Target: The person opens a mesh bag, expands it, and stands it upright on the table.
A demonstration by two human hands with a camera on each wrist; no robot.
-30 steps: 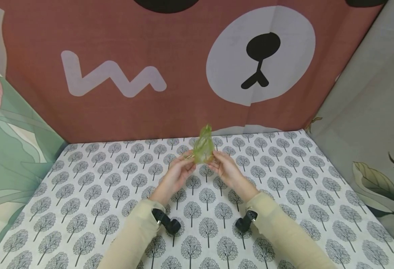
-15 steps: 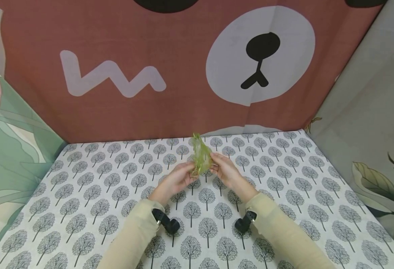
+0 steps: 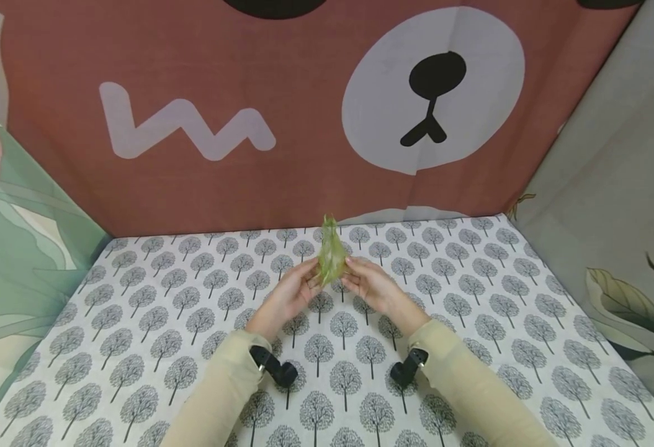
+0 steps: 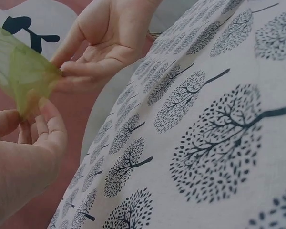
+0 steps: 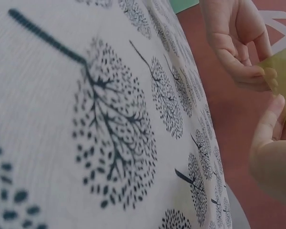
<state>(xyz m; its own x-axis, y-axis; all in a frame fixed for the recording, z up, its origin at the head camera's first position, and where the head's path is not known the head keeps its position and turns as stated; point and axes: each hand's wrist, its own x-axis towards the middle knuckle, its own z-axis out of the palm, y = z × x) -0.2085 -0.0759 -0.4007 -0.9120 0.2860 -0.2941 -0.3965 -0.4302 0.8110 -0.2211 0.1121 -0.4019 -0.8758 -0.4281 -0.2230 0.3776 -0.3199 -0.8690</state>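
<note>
A small, sheer green cloth pouch (image 3: 332, 256) is held up above the table, its gathered narrow end pointing away. My left hand (image 3: 290, 290) pinches its left lower edge, and my right hand (image 3: 373, 285) pinches the right one. The left wrist view shows the see-through green cloth (image 4: 26, 67) stretched between both sets of fingertips, with fingers of the left hand (image 4: 31, 152) partly visible through it. In the right wrist view only a corner of the cloth (image 5: 285, 71) shows at the right border, between the left hand (image 5: 236, 40) and the right hand (image 5: 271, 152).
A white tablecloth (image 3: 182, 372) printed with dark trees covers the table below. Behind it hangs a red-brown curtain (image 3: 221, 192) with a bear face. Patterned curtains stand at the left (image 3: 25, 248) and right (image 3: 600, 186). Black wrist cameras (image 3: 275, 367) sit on both sleeves.
The pouch was spread wide a second ago, then tilted left as the left hand dipped. Now it is narrower and more upright, with the left hand raised again.
</note>
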